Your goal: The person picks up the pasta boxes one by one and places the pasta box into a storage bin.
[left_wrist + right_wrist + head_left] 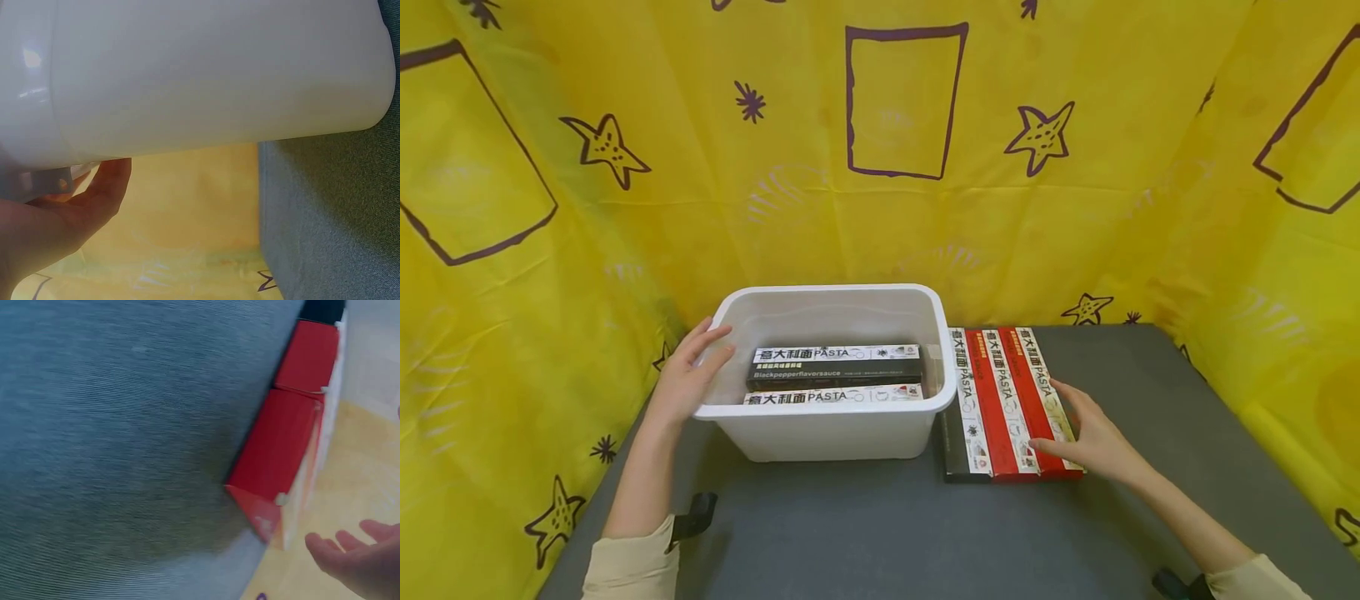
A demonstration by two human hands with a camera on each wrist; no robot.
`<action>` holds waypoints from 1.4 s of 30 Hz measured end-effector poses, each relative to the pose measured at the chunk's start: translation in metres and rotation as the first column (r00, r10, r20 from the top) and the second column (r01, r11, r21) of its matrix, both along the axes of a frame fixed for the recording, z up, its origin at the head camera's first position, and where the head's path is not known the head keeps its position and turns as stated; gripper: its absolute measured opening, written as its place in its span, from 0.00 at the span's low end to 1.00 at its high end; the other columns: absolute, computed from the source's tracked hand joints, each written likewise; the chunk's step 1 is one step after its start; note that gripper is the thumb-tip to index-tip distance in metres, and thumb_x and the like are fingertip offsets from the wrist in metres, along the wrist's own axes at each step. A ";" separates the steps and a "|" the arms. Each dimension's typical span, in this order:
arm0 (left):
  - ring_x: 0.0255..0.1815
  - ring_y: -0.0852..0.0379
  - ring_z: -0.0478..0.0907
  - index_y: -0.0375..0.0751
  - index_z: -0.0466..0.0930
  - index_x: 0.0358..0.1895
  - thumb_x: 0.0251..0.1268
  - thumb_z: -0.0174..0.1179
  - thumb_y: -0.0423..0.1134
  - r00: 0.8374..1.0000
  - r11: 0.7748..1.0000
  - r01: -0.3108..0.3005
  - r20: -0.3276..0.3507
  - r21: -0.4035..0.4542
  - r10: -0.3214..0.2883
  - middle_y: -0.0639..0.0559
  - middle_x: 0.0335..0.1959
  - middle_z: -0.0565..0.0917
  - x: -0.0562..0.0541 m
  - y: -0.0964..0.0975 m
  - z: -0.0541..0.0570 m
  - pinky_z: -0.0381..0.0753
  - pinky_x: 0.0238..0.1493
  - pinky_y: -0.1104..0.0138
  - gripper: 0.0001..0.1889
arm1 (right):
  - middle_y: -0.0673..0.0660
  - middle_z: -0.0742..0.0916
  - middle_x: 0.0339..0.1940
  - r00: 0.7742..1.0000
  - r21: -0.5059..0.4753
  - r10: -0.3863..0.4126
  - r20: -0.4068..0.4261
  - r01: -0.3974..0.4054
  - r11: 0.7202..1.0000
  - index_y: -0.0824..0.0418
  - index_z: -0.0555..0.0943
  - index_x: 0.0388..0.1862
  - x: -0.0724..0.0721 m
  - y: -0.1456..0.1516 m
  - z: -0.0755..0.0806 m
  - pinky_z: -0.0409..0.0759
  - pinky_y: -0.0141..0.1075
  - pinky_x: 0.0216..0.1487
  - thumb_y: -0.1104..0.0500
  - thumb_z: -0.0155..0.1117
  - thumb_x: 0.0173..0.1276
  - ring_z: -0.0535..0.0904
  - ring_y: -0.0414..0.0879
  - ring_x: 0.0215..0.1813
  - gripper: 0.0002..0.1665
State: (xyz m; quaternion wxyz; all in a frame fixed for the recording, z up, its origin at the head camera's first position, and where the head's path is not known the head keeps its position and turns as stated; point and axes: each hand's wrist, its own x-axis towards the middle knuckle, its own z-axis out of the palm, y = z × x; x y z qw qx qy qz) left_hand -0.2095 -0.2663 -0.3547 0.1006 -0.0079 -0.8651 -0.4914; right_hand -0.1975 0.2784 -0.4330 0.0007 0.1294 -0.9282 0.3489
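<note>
A white plastic tub (pixel 820 437) stands on the grey table, and two pasta boxes (pixel 838 375) lie inside it, at least one of them black. My left hand (pixel 688 375) holds the tub's left rim; in the left wrist view its fingers (pixel 112 190) bend up against the tub under the rim. To the tub's right, a black-sided pasta box (pixel 966 417) and two red pasta boxes (pixel 1026 400) lie side by side. My right hand (pixel 1090 433) is at the rightmost red box, thumb and fingers spread over it. In the right wrist view, a small gap shows between hand and box.
Yellow patterned cloth (pixel 906 233) hangs behind the table and along both sides. The tub's right wall stands close against the black-sided box. Grey table surface (pixel 850 533) extends in front of the tub and to the right of the boxes.
</note>
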 end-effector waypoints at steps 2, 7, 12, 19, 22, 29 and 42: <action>0.77 0.36 0.44 0.32 0.67 0.69 0.73 0.53 0.48 1.000 1.000 0.001 -0.002 0.008 -0.001 0.43 0.78 0.50 0.000 0.000 0.000 0.45 0.67 0.34 0.29 | 0.71 0.64 0.69 1.000 0.019 -0.009 -0.015 0.009 1.000 0.68 0.55 0.74 0.002 0.002 -0.006 0.73 0.65 0.53 0.44 0.76 0.52 0.63 0.66 0.62 0.60; 0.77 0.35 0.44 0.32 0.67 0.69 0.73 0.53 0.48 1.000 1.000 0.002 -0.003 0.012 -0.002 0.42 0.78 0.50 0.000 0.000 0.001 0.43 0.68 0.34 0.29 | 0.71 0.64 0.68 0.999 0.039 -0.034 -0.029 0.035 0.999 0.68 0.54 0.74 0.008 0.004 -0.023 0.70 0.64 0.53 0.42 0.77 0.49 0.62 0.65 0.62 0.63; 0.77 0.35 0.43 0.32 0.66 0.70 0.74 0.53 0.48 1.000 1.000 0.000 0.002 0.004 0.000 0.43 0.79 0.50 0.000 -0.001 -0.001 0.43 0.67 0.34 0.29 | 0.71 0.64 0.67 0.998 0.013 -0.055 -0.030 0.055 0.998 0.69 0.55 0.74 0.010 0.006 -0.035 0.68 0.62 0.54 0.43 0.78 0.50 0.62 0.65 0.62 0.63; 0.77 0.35 0.43 0.33 0.66 0.70 0.74 0.52 0.48 1.000 1.000 -0.002 0.008 0.004 0.002 0.42 0.79 0.50 -0.001 -0.003 -0.003 0.43 0.67 0.33 0.29 | 0.74 0.65 0.67 0.998 0.030 -0.055 0.002 0.055 0.998 0.77 0.54 0.72 0.012 0.007 -0.039 0.69 0.60 0.57 0.46 0.76 0.52 0.65 0.65 0.62 0.61; 0.77 0.35 0.43 0.33 0.66 0.70 0.74 0.52 0.47 1.000 1.000 0.001 0.010 0.009 -0.001 0.42 0.79 0.49 -0.002 -0.004 -0.004 0.43 0.67 0.33 0.29 | 0.76 0.66 0.67 0.998 0.045 -0.066 0.024 0.064 0.997 0.79 0.54 0.71 0.013 0.006 -0.038 0.69 0.60 0.58 0.47 0.74 0.53 0.66 0.67 0.62 0.61; 0.77 0.35 0.42 0.33 0.66 0.70 0.74 0.52 0.48 1.000 1.000 0.000 0.021 0.002 0.000 0.44 0.79 0.49 -0.002 -0.004 -0.004 0.44 0.67 0.33 0.29 | 0.78 0.67 0.66 0.990 0.090 -0.104 0.091 0.096 0.991 0.79 0.52 0.73 0.016 0.004 -0.037 0.72 0.59 0.55 0.45 0.73 0.54 0.70 0.67 0.60 0.62; 0.77 0.36 0.41 0.33 0.66 0.70 0.74 0.53 0.48 1.000 1.000 0.000 0.019 0.005 0.000 0.44 0.79 0.49 -0.004 -0.004 -0.005 0.44 0.68 0.34 0.29 | 0.79 0.65 0.67 0.990 0.080 -0.100 0.095 0.093 0.992 0.81 0.49 0.72 0.013 0.005 -0.038 0.69 0.61 0.57 0.49 0.71 0.53 0.67 0.69 0.63 0.62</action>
